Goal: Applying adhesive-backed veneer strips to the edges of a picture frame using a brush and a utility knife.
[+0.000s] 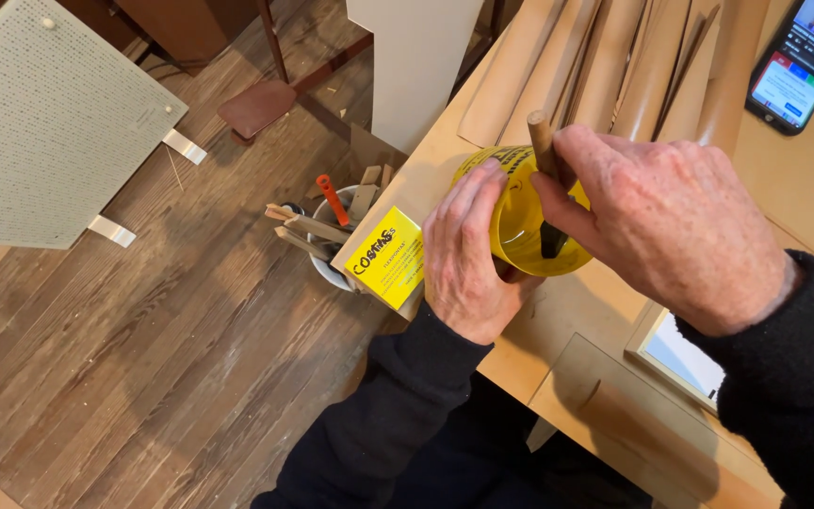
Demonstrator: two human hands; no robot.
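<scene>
My left hand (468,254) wraps around the side of a yellow can (517,221) that stands open on the wooden bench (577,311). My right hand (671,221) grips a wooden-handled brush (542,141) whose dark tip dips inside the can. Both hands are close together over the bench's left edge. The can's lower wall is hidden behind my left fingers.
Several curved wood strips (614,66) lie at the back of the bench. A phone (803,57) with a lit screen rests at the far right. A yellow box (388,256) and a bucket of tools (327,226) stand by the bench edge. A perforated grey panel (40,123) lies on the wooden floor.
</scene>
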